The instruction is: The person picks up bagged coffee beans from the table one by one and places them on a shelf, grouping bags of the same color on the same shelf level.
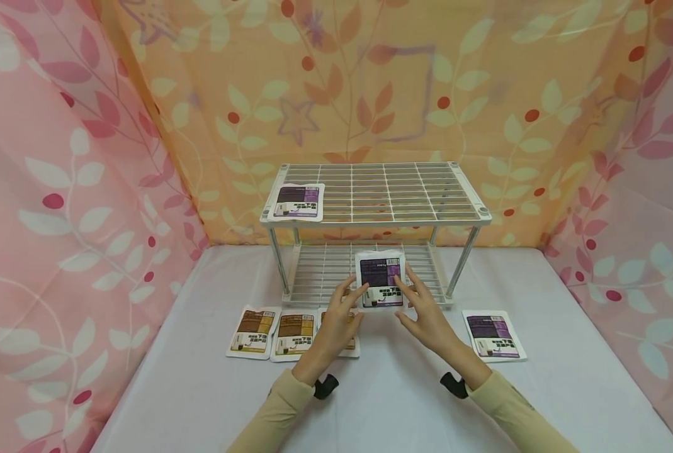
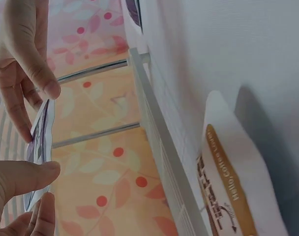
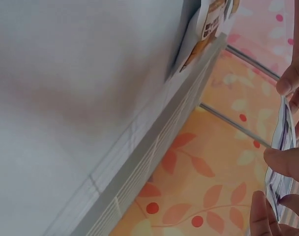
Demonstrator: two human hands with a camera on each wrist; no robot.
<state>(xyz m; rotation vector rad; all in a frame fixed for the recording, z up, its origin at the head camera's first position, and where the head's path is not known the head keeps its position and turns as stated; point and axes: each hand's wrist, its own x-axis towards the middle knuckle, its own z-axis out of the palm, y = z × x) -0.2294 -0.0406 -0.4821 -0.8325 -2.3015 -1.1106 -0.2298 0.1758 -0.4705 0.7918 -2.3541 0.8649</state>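
Purple-labelled pouch (image 1: 380,283), one, white-edged, held up off the desk (image 1: 393,402), seen from the head view against the lower tier (image 1: 313,270) of a two-tier white wire rack; left hand (image 1: 336,322) and right hand (image 1: 427,314), one at each side edge, fingers clamped on the pouch, thumbs opposed to the other fingers in the wrist views; whether the pouch touches the rack cannot be told. Upper tier (image 1: 381,223), one, over the lower; at its front left corner, a second purple-labelled pouch (image 1: 296,202), lying flat, print up. Metal posts, standing either side of the held pouch, the front left post (image 1: 279,261) and front right post (image 1: 463,262) leaving the front open between them. Brown-labelled pouches, three, in a row on the desk before the rack's left part: the outermost (image 1: 253,331), the middle one (image 1: 294,335) just beside it, and the third (image 1: 350,346), partly hidden by the left hand. Right-hand pouch (image 1: 493,336), purple-labelled, alone on the desk, well apart from the brown row. Sleeves (image 1: 520,412), pale, a pair. Desk covering, white cloth, lightly shadowed. Side curtains (image 1: 58,189), pink with leaves and berries, left and right; back curtain (image 1: 342,94), orange-yellow, similarly patterned, with faint purple star outlines
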